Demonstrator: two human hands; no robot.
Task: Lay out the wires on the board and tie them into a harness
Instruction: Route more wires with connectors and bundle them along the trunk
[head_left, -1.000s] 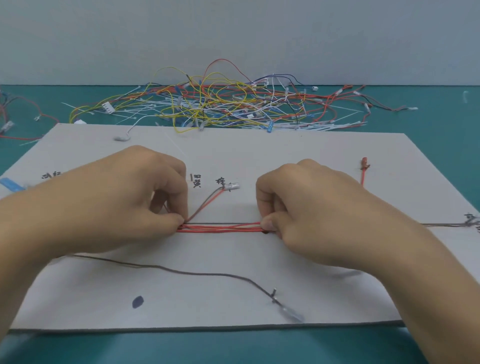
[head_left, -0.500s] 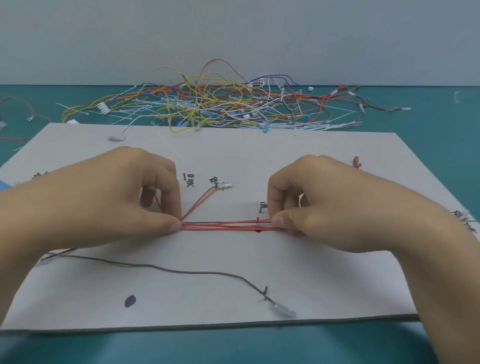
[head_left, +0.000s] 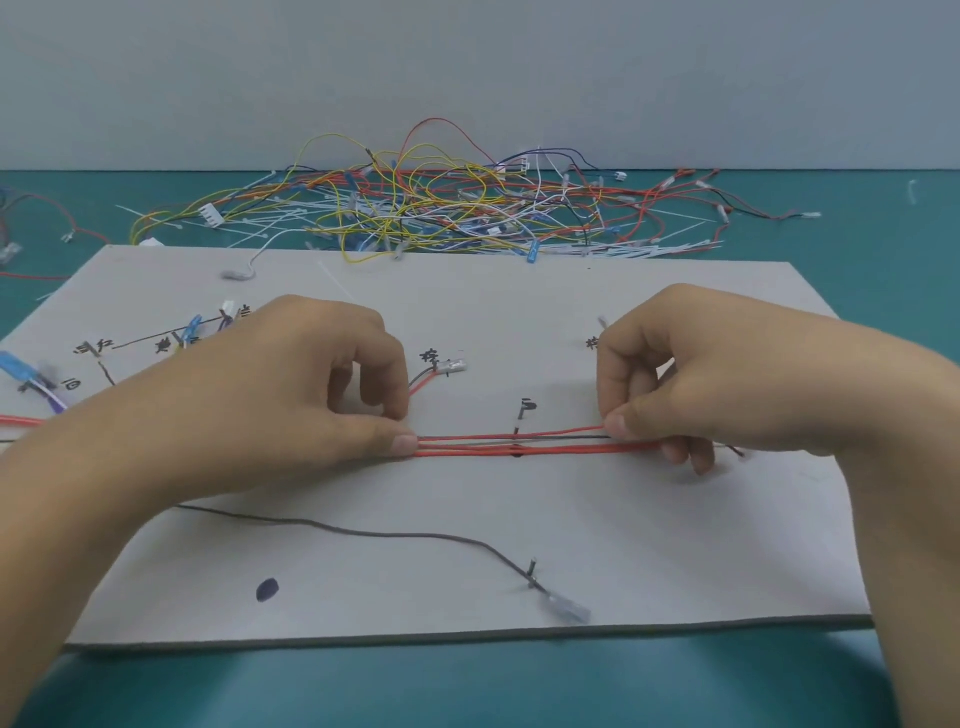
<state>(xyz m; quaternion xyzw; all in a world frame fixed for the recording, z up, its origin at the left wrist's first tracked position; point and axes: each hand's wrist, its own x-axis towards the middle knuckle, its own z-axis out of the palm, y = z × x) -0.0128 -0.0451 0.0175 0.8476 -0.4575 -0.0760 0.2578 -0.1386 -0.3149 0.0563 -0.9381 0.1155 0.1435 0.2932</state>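
Observation:
A grey board (head_left: 519, 312) with handwritten marks lies flat on the teal table. Across its middle runs a straight bundle of red wires with one dark wire (head_left: 514, 445). My left hand (head_left: 291, 400) pinches the bundle's left end between thumb and forefinger. My right hand (head_left: 717, 384) pinches the bundle further right, thumb on top. From under the left fingers a red and a grey wire branch up to a clear terminal (head_left: 451, 367). A loose grey wire (head_left: 363, 532) curves over the board's near part to a clear terminal (head_left: 566, 609).
A tangled heap of yellow, red, white and blue wires and white cable ties (head_left: 441, 213) lies behind the board. Blue and purple terminals (head_left: 36, 379) sit at the board's left edge. A dark blot (head_left: 267, 589) marks the near left of the board.
My right hand has slid right along the bundle, so a longer straight stretch of red wires shows between the hands. The left hand keeps its pinch in place.

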